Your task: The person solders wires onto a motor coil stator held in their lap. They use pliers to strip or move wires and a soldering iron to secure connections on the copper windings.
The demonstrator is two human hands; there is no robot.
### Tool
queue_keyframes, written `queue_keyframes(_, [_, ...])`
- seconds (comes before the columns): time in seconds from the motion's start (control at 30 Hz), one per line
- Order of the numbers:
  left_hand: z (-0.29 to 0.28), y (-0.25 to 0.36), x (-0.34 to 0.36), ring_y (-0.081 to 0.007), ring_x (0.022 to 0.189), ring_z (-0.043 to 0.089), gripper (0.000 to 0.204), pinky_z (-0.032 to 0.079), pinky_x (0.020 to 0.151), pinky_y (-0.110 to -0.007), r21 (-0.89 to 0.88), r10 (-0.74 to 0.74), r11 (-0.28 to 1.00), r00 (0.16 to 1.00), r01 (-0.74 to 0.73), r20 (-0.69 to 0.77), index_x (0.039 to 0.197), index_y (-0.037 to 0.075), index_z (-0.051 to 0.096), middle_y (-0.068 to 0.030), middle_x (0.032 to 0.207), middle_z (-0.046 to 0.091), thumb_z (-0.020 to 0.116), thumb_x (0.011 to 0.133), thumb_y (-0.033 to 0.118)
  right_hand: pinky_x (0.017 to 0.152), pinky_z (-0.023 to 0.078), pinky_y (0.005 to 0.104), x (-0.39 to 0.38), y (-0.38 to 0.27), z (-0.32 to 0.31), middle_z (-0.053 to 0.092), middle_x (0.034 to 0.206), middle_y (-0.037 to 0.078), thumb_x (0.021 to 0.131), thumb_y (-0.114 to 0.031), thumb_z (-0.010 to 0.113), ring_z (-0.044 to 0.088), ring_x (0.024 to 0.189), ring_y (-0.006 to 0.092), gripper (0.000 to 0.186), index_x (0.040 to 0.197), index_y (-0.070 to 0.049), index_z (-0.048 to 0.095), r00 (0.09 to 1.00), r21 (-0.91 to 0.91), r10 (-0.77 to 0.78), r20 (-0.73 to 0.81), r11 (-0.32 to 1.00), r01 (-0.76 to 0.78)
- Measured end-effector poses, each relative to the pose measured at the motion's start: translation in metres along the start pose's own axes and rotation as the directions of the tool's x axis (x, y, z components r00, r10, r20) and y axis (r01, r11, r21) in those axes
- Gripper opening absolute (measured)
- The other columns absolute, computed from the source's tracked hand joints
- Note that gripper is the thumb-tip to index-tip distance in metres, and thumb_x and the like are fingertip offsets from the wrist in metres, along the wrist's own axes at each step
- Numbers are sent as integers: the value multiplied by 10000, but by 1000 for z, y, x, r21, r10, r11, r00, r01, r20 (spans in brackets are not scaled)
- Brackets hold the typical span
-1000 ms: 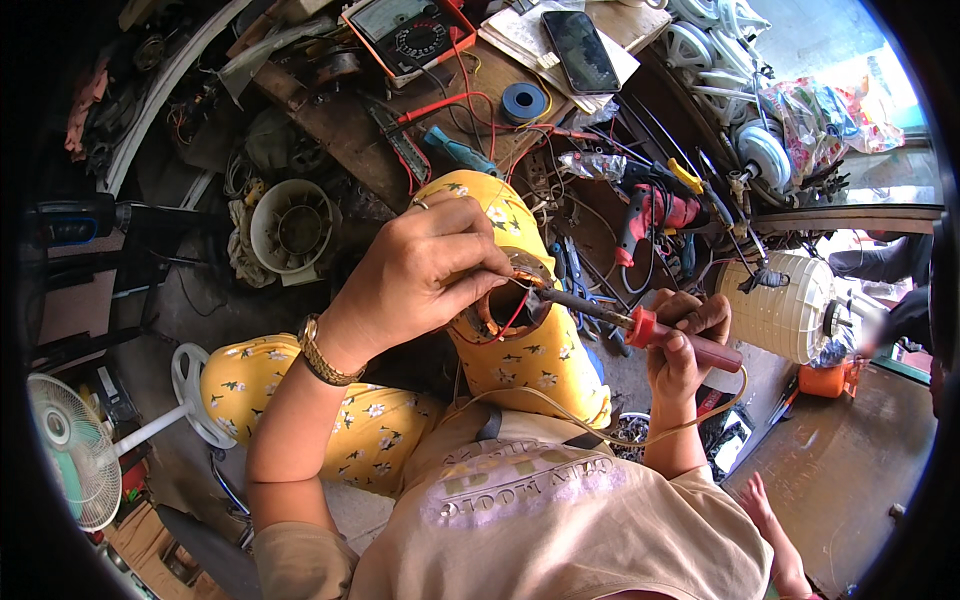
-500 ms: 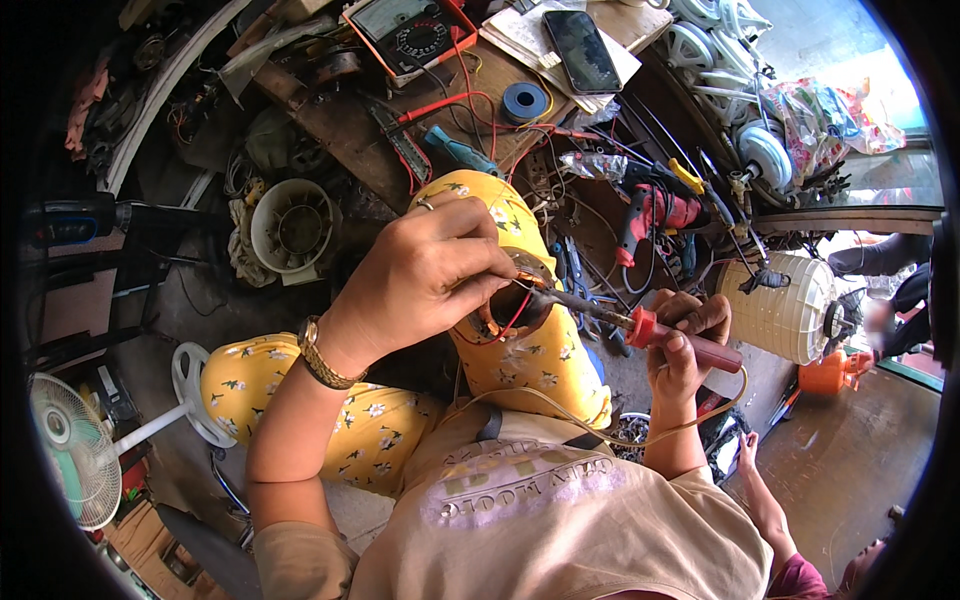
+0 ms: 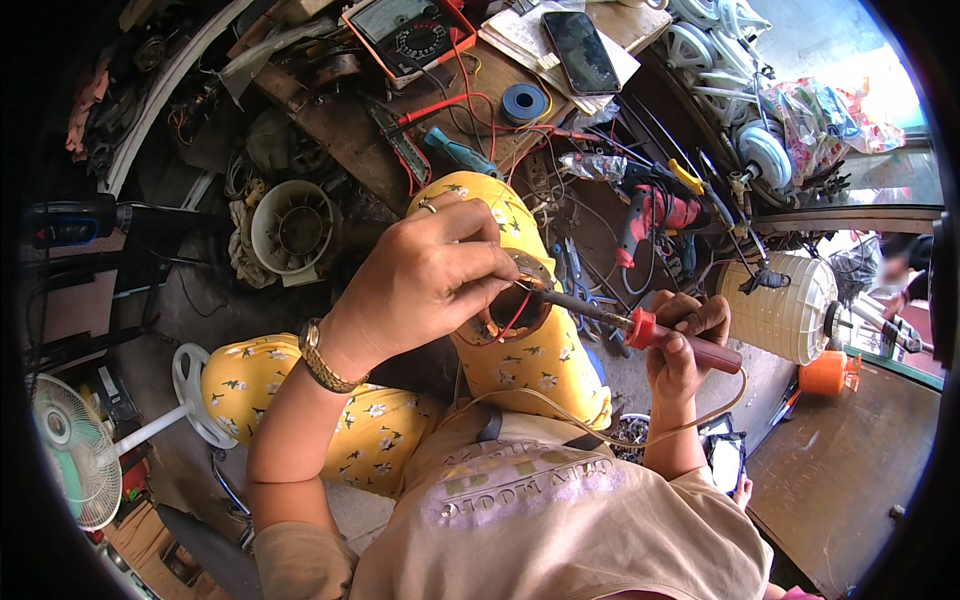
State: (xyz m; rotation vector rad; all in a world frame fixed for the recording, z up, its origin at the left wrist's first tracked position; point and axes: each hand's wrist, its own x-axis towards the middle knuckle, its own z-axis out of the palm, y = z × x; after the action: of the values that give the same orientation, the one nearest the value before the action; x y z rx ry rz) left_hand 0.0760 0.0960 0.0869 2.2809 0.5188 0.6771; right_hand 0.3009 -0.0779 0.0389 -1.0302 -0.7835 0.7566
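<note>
Nearest, the person's beige printed shirt (image 3: 520,520) fills the lower middle, with both forearms rising from it and a thin pale cord (image 3: 590,425) looping across the chest toward the right side. Just beyond, knees in yellow flowered trousers (image 3: 380,440) frame the work. The left hand (image 3: 425,275), with a gold watch (image 3: 322,357) at its wrist and a ring on one finger, curls over a small round motor coil (image 3: 510,305) resting on the right knee; its fingers are closed together, pinching at the coil's rim where thin red wires (image 3: 515,318) emerge. The right hand (image 3: 685,345) is wrapped tight around the dark red handle of a soldering iron (image 3: 640,325), whose metal shaft slants up and left so that its tip touches the coil beside the left fingertips.

Farther right stands a white ribbed fan housing (image 3: 780,305) with an orange piece (image 3: 828,372) beside it. To the left lie a white fan grille (image 3: 75,460) and a cream motor shell (image 3: 292,225). Farthest off, the cluttered wooden bench (image 3: 350,140) holds a red power drill (image 3: 655,210), a blue roll of tape (image 3: 524,103), a black phone (image 3: 580,50) on papers, and an orange-cased multimeter (image 3: 410,30) with red leads trailing.
</note>
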Motion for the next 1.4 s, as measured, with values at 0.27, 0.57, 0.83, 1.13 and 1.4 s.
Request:
queue_keyframes(0.27, [1,0,1,-218,745,603,155,499,692,-337,7,10,1000,1000,-10,-4,775,70,697,-33,770,586,764,658,-7,559,364,301,-2,2,-4,546,643,116,770,-239,804,438,554,155,417,807,-96,414,1000,-23,-3,2,1000,3])
queue_keyframes(0.57, [1,1,2,-219,745,597,146,493,688,-333,12,8,1000,1000,-8,2,776,64,695,-35,768,585,763,667,-6,565,370,307,-1,1,-3,553,648,125,768,-246,807,451,554,162,423,806,-96,413,1000,-30,-4,-6,1000,4])
queue_keyframes(0.83, [2,2,2,-221,743,593,144,489,685,-336,-5,0,1000,1000,0,-2,780,61,695,-35,765,581,765,669,0,580,365,314,-1,2,-3,557,655,121,762,-231,808,457,565,164,409,800,-97,424,1000,-11,-6,-1,1000,6])
queue_keyframes(1.13, [2,3,3,-220,737,590,140,486,677,-336,-2,-2,1000,1000,2,-1,779,59,694,-37,761,578,769,672,8,591,363,311,-1,3,-4,561,671,122,763,-243,808,436,573,156,417,808,-93,422,1000,-13,-10,2,1000,10])
queue_keyframes(1.4, [2,3,4,-222,739,589,151,488,677,-338,12,3,1000,1000,-3,2,777,54,692,-40,755,574,770,660,-1,534,394,284,-2,7,-7,483,655,64,784,-219,796,445,594,168,422,848,-112,393,1000,-1,-24,20,1000,24])
